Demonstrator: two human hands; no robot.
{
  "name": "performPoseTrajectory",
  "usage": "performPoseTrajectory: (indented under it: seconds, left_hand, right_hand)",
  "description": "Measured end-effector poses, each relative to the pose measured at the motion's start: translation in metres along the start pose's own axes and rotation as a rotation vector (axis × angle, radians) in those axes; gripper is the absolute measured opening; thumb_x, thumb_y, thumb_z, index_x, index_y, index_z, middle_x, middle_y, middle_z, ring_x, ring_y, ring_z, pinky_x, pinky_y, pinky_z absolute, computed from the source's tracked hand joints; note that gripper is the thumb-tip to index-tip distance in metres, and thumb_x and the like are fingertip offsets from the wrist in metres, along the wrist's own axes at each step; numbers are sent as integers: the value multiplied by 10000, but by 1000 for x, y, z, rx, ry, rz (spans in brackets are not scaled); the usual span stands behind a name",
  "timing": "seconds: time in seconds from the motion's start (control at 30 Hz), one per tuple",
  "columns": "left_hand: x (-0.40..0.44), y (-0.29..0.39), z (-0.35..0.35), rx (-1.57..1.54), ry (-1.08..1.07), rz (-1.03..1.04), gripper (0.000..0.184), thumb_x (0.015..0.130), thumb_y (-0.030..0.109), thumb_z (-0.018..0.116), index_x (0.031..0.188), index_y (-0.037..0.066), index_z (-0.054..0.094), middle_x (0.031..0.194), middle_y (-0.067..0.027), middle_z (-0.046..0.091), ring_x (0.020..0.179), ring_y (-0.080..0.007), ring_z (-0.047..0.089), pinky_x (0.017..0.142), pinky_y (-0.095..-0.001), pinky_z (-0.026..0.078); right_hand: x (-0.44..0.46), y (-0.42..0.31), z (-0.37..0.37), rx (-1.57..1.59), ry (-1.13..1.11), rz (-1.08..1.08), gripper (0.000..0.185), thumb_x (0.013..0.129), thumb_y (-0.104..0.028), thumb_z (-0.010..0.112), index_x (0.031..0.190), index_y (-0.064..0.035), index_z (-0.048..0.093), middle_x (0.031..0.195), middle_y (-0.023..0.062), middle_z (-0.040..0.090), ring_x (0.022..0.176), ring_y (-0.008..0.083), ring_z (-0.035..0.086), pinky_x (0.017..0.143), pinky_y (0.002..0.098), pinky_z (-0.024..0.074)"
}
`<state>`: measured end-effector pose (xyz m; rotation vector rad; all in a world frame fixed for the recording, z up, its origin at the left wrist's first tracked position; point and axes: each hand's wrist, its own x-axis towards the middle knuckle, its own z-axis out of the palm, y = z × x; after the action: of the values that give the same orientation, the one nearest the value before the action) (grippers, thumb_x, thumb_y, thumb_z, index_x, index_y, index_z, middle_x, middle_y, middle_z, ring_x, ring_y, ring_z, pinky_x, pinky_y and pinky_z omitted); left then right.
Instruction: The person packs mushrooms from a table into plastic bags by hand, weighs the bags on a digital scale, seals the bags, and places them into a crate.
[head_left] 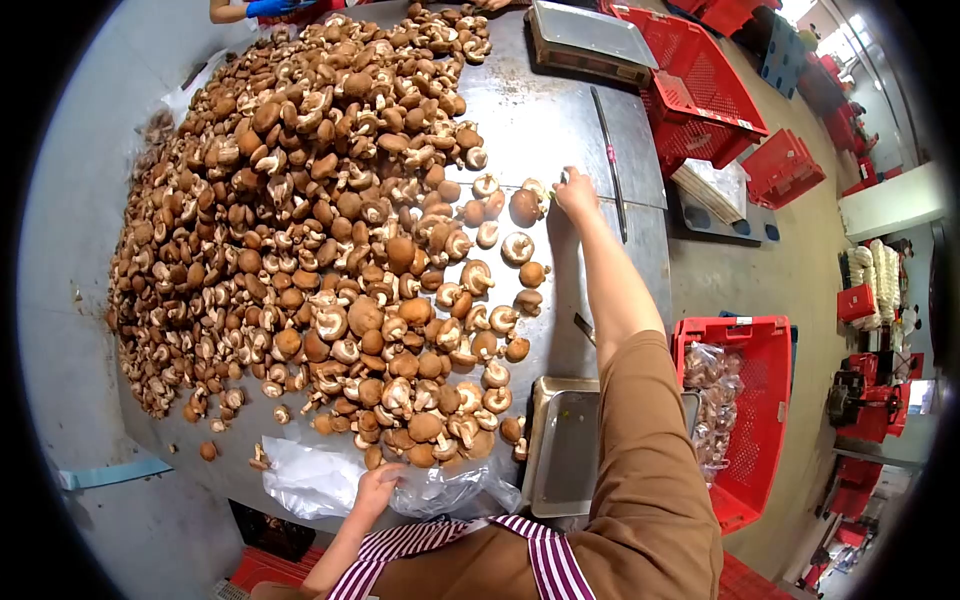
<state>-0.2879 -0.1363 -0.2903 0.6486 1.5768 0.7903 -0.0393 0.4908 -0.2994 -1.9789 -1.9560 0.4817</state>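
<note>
A large heap of brown-capped shiitake mushrooms [300, 230] covers the left and middle of the metal table. My right hand [577, 192] is stretched out to the heap's right edge, beside a few loose mushrooms [525, 207]. Its fingers are curled together, and a tiny thing shows at the fingertips, too small to name. Close to my body, my left hand [377, 487] has its fingers closed at the edge of a clear plastic bag [450, 490], just below the nearest mushrooms. More clear plastic [310, 477] lies crumpled to its left.
A weighing scale [565, 455] lies under my right forearm. Beyond my right hand is a dark rod [610, 160], with another scale [590, 35] at the far end. A red crate [735, 480] holds bagged mushrooms. Another person's blue-gloved hand [275, 7] is across the table.
</note>
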Motion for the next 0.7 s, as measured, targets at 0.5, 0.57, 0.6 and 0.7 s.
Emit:
performPoseTrajectory:
  seconds: [0.5, 0.57, 0.6, 0.7]
  left_hand:
    - [2, 6, 0, 61, 1, -10, 316, 863, -35, 502, 1119, 11, 681, 936, -81, 725, 853, -152, 685, 791, -275, 527]
    - [2, 6, 1, 72, 18, -19, 321, 861, -34, 502, 1122, 17, 682, 937, -83, 725, 852, -154, 685, 793, -272, 525]
    - [0, 3, 2, 74, 22, -34, 327, 859, -32, 501, 1124, 23, 684, 937, -85, 725, 851, -155, 685, 795, -270, 524]
    - [2, -14, 2, 22, 52, -34, 331, 856, -29, 511, 1127, 38, 688, 934, -94, 727, 844, -155, 687, 794, -267, 524]
  right_hand:
    - [-14, 42, -18, 1167, 39, 300, 511, 985, -442, 486, 1307, -46, 514, 1250, 152, 588, 1050, 267, 595, 718, 350, 528]
    - [-14, 12, 5, 1038, -80, 264, 510, 982, -431, 490, 1306, -41, 544, 1203, 132, 619, 1050, 275, 602, 780, 389, 524]
    - [-17, -2, 17, 1047, -85, 269, 510, 982, -431, 490, 1306, -41, 544, 1203, 132, 619, 1050, 275, 602, 780, 389, 524]
    - [-24, -49, 41, 360, -47, -10, 547, 937, -518, 486, 1278, -112, 619, 1192, 225, 617, 1153, 400, 565, 1016, 444, 427]
